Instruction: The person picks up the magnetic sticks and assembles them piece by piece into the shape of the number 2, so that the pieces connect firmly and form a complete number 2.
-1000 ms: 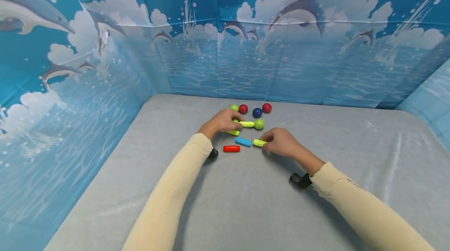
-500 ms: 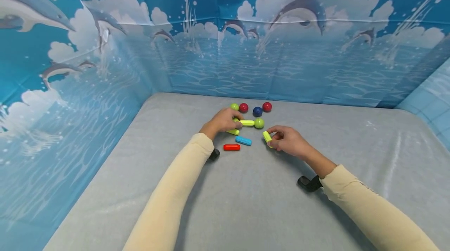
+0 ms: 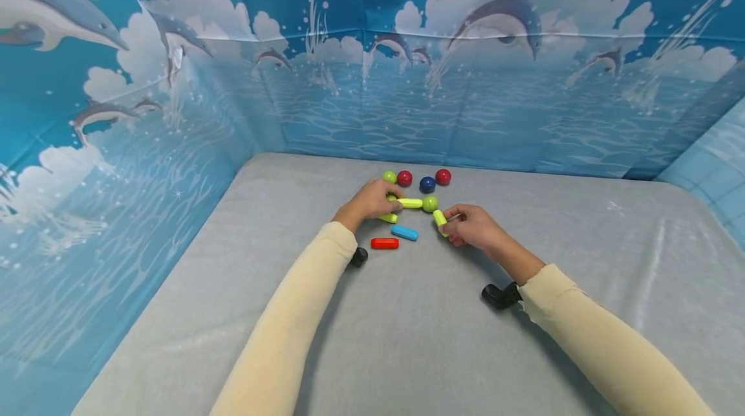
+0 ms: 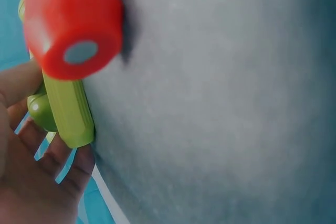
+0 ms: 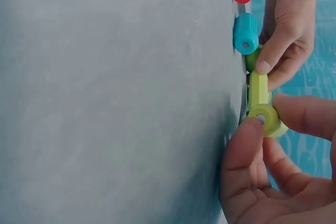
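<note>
My left hand (image 3: 370, 199) grips a green ball (image 4: 42, 109) that joins two yellow-green magnetic sticks, its thumb against the stick (image 3: 411, 203) pointing right. At that stick's other end sits a second green ball (image 3: 430, 203). The other stick (image 3: 388, 217) points toward me and is partly covered by the hand. Between thumb and fingers my right hand (image 3: 473, 228) pinches another yellow-green stick (image 3: 440, 223), tilted, its far end close to the second ball; whether they touch I cannot tell. A metal disc shows on its near end in the right wrist view.
A blue stick (image 3: 404, 233) and a red stick (image 3: 385, 244) lie on the grey cloth (image 3: 407, 325) nearer me. Behind the hands are a green ball (image 3: 389, 176), two red balls (image 3: 443, 176) and a dark blue ball (image 3: 427, 184). A dolphin-printed curtain (image 3: 361, 112) encloses the surface.
My right hand lifted its yellow-green stick from beside the blue one, turned it, and brought it up near the second green ball. The left hand stays in place.
</note>
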### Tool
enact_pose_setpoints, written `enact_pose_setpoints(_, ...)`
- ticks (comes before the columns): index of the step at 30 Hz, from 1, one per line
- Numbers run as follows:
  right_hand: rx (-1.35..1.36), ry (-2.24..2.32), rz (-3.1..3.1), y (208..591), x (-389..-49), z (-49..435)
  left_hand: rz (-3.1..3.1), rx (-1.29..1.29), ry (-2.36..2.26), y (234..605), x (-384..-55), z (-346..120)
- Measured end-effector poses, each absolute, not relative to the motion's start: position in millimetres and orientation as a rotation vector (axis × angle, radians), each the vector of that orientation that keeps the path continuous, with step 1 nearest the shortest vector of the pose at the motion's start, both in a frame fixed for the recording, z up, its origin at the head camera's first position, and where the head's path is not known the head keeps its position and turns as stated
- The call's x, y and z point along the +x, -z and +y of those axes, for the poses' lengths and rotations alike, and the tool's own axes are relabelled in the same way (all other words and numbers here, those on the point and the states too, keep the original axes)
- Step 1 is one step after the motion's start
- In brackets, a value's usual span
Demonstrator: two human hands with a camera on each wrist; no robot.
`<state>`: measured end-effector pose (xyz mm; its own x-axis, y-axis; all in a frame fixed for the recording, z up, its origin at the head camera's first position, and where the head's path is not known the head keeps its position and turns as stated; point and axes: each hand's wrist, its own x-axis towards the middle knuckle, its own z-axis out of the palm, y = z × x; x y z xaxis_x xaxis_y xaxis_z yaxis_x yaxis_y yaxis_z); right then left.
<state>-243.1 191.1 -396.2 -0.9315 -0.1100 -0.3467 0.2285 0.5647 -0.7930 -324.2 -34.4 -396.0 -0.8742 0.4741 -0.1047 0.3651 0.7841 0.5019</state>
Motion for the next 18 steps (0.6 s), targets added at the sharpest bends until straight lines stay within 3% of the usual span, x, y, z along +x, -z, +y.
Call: enact_pose_setpoints(18, 0.283, 1.525, 2.170, 387.4, -253.6, 180.4, 2.766, 0.642, -0.704, 399.1, -325.8, -35.9)
